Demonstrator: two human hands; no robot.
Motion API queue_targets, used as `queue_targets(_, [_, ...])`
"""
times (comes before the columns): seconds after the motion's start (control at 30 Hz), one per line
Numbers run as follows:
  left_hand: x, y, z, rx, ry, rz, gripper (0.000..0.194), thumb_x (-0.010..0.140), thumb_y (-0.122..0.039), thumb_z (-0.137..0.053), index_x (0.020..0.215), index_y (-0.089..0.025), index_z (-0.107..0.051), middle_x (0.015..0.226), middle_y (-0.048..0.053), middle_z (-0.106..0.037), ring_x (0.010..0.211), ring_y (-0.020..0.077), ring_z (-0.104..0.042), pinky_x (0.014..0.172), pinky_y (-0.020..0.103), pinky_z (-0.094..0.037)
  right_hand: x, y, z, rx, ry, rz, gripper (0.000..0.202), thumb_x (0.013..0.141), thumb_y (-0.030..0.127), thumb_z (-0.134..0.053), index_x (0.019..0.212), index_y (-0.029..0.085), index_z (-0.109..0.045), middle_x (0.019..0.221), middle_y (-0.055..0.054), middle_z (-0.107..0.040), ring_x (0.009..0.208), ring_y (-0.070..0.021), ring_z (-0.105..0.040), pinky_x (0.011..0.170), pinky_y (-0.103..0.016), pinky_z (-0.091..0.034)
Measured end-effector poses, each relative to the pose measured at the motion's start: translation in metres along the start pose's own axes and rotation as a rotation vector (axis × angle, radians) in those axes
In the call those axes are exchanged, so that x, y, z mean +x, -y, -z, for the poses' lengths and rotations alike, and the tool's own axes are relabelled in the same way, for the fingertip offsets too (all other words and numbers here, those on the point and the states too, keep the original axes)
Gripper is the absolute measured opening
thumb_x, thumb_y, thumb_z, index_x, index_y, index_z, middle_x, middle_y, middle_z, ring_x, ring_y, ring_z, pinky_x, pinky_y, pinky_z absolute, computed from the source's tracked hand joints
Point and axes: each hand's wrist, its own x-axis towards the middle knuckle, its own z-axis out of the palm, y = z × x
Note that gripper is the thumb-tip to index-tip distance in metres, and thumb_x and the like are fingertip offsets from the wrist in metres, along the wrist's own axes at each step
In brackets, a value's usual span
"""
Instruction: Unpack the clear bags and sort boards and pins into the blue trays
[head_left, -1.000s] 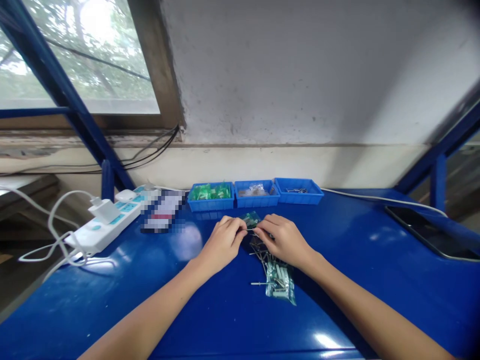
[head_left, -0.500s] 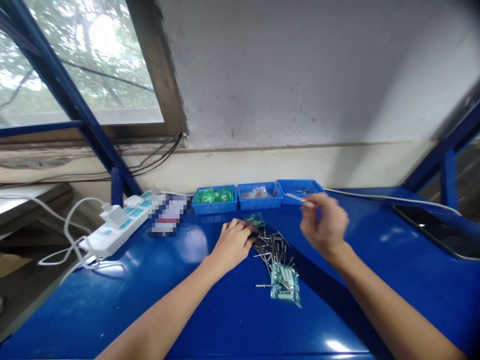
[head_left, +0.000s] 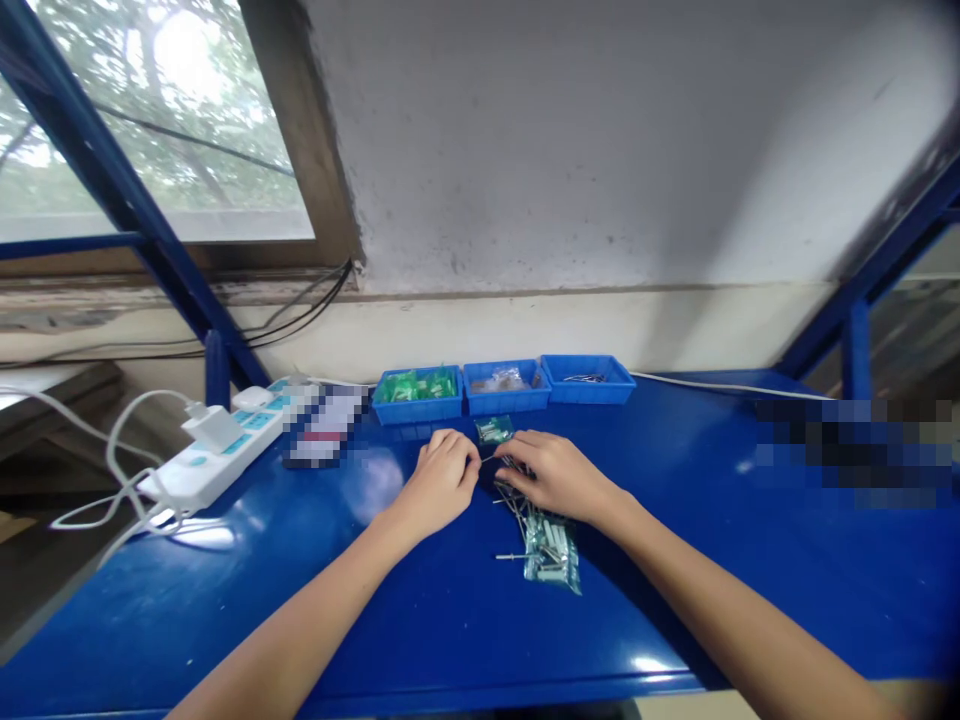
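from my feed: both hands are over the counter, near each other with a narrow gap between. my left hand has thumb and fingers drawn together at the tips. my right hand is curled palm down, thumb and index slightly apart. a thin pin bridges the gap between the fingertips; i can't tell which hand grips it, or whether both do.

the metal pins lie in a loose pile under and just nearside of my right hand, which hides part of it. nearer me than that hand, against the pile: a teal-tinted packet, pale and metal pieces visible through the film. one loose pin lies at its left edge, pointing left. a smaller green packet sits just beyond the gap between the hands.

further out past the hands, three blue trays in a row: left tray with green packets, middle tray with clear film and brownish bits, right tray with a few metal pieces.

well left of my left hand: white power strip with a charger plugged in, a pixelated slab beside it. far right of my right hand: a dark pixelated patch, can't identify.
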Motion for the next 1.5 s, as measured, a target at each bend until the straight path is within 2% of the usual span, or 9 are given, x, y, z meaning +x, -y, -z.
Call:
queue_targets(0.2, [0.001,0.000,-0.002,-0.048,0.007,-0.070,0.017,0.092,-0.020,-0.034,0.082,-0.020,-0.048,0.090,0.006,-0.054,0.098,0.0228,-0.044,0.085,0.040,-0.040,-0.003,-0.005,0.000,-0.043,-0.045,-0.002,0.014,0.090,0.026,-0.049,0.100,0.020,-0.056,0.086,-0.005,-0.062,0.076,-0.0156,-0.057,0.065,-0.026,-0.039])
queue_targets(0.77, [-0.001,-0.008,0.002,-0.226,-0.056,-0.020,0.015,0.093,-0.029,-0.034,0.086,-0.021,-0.046,0.079,0.000,-0.055,0.074,0.0164,-0.054,0.068,0.029,-0.042,-0.001,0.005,0.003,-0.121,-0.039,-0.051,0.025,0.095,0.028,-0.036,0.085,0.017,-0.056,0.075,-0.004,-0.061,0.069,-0.0146,-0.054,0.061,-0.026,-0.034])
queue_targets(1.0, [-0.002,-0.007,0.001,-0.207,-0.107,-0.035,0.026,0.095,-0.029,-0.030,0.083,-0.020,-0.051,0.077,0.002,-0.057,0.075,0.0169,-0.054,0.072,0.030,-0.044,0.000,0.003,0.011,-0.117,-0.147,0.035,0.020,0.093,0.028,-0.041,0.089,0.018,-0.058,0.077,-0.005,-0.063,0.069,-0.0149,-0.055,0.063,-0.027,-0.037])
queue_targets(1.07, [0.000,-0.007,-0.001,-0.143,-0.077,-0.070,0.024,0.095,-0.032,-0.034,0.090,-0.020,-0.054,0.087,0.004,-0.059,0.086,0.0192,-0.054,0.081,0.034,-0.044,-0.004,-0.002,0.021,-0.140,-0.264,0.043,0.022,0.093,0.027,-0.040,0.087,0.018,-0.060,0.076,-0.005,-0.063,0.069,-0.0152,-0.056,0.064,-0.028,-0.039])
queue_targets(1.13, [0.004,-0.006,-0.003,-0.058,-0.043,-0.109,0.025,0.093,-0.034,-0.039,0.104,-0.019,-0.055,0.104,0.008,-0.059,0.101,0.0224,-0.050,0.090,0.038,-0.041,-0.009,-0.010,0.037,-0.193,-0.513,-0.012,0.021,0.092,0.026,-0.041,0.086,0.018,-0.059,0.074,-0.005,-0.063,0.067,-0.0152,-0.057,0.063,-0.028,-0.041])
queue_targets(1.23, [0.012,0.000,-0.006,0.039,0.025,-0.127,0.038,0.092,-0.034,-0.042,0.127,-0.021,-0.045,0.127,0.010,-0.051,0.123,0.0264,-0.037,0.097,0.043,-0.036,-0.015,-0.029,0.062,-0.357,-0.974,-0.255,0.022,0.091,0.029,-0.041,0.084,0.018,-0.059,0.069,-0.005,-0.062,0.062,-0.0153,-0.057,0.063,-0.029,-0.042])
queue_targets(1.3, [0.017,0.003,-0.008,0.095,0.067,-0.107,0.041,0.091,-0.034,-0.043,0.131,-0.024,-0.042,0.130,0.009,-0.050,0.125,0.0281,-0.036,0.096,0.046,-0.036,-0.016,-0.047,0.071,-0.429,-1.063,-0.451,0.026,0.091,0.034,-0.040,0.087,0.017,-0.060,0.070,-0.006,-0.062,0.064,-0.0166,-0.058,0.064,-0.030,-0.043])
queue_targets(1.37, [0.017,0.005,-0.008,0.168,0.069,-0.079,0.041,0.090,-0.036,-0.046,0.129,-0.025,-0.045,0.121,0.010,-0.055,0.117,0.0291,-0.044,0.092,0.046,-0.039,-0.016,-0.064,0.066,-0.430,-0.880,-0.610,0.032,0.089,0.039,-0.042,0.102,0.015,-0.059,0.071,-0.006,-0.063,0.064,-0.0193,-0.060,0.062,-0.032,-0.043])
queue_targets(1.5, [0.009,0.004,-0.006,0.309,0.043,-0.021,0.029,0.089,-0.032,-0.048,0.113,-0.020,-0.058,0.102,0.010,-0.059,0.088,0.0250,-0.060,0.080,0.039,-0.044,-0.018,-0.072,0.027,-0.324,-0.274,-0.703,0.063,0.083,0.043,-0.051,0.132,0.007,-0.038,0.069,-0.010,-0.065,0.058,-0.0236,-0.061,0.052,-0.031,-0.039])
